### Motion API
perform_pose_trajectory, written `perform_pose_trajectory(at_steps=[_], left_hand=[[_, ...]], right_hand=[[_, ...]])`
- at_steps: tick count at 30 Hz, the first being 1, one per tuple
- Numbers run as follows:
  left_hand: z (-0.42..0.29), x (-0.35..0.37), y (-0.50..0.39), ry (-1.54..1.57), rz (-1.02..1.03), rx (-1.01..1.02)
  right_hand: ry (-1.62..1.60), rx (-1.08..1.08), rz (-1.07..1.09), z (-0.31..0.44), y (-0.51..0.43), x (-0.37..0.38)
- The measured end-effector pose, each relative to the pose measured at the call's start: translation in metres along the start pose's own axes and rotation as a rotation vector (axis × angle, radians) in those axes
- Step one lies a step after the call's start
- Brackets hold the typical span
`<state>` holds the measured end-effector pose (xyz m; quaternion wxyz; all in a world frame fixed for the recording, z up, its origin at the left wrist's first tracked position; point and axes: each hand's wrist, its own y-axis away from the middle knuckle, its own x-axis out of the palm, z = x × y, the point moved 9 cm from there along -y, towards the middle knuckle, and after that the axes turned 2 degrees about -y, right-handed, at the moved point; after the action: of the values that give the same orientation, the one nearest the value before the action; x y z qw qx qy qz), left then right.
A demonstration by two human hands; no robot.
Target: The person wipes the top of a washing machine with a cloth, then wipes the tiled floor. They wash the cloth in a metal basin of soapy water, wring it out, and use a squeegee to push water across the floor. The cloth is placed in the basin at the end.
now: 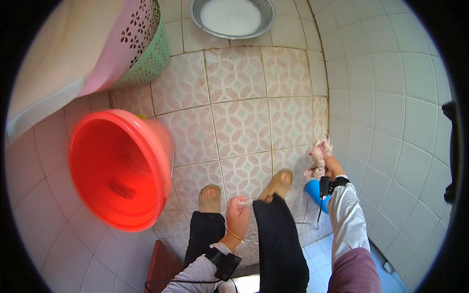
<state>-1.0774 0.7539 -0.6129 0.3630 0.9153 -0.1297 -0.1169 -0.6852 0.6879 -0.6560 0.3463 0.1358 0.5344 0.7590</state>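
Note:
At the right, beside the tiled wall, my right hand (333,167) grips a crumpled, pale pinkish-white cloth (317,164). The cloth is bunched up, low over the floor; whether it touches the tiles I cannot tell. Just below that hand a blue plastic container (314,192) is partly covered by my forearm. My left hand (237,216) hangs between my legs with loosely curled fingers and nothing seen in it. A yellow bangle (235,235) circles the left wrist.
A large red bucket (116,170) with a wire handle stands at the left. Behind it are a green perforated basket (155,60), a pink one (110,47) and a pale basin edge (47,106). A metal basin (269,23) of white, sudsy liquid sits ahead on the tiled floor (240,124).

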Motion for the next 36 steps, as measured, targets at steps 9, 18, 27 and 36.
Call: perform_pose_trajectory(at_steps=[9, 18, 27, 36], left_hand=[[0.002, 0.023, -0.034, 0.074, -0.134, -0.224], [-0.197, 0.093, -0.036, 0.027, 0.083, -0.095], [-0.185, 0.087, -0.124, 0.255, -0.029, -0.411], [-0.193, 0.059, -0.153, 0.374, 0.103, -0.629]], right_hand=[[-0.235, 0.001, 0.274, 0.016, -0.071, 0.048], [-0.384, 0.204, -0.028, -0.038, -0.081, -0.041], [1.189, -0.085, -0.028, -0.105, -0.2, -0.036], [0.114, -0.071, -0.583, 0.11, -0.272, 0.078]])
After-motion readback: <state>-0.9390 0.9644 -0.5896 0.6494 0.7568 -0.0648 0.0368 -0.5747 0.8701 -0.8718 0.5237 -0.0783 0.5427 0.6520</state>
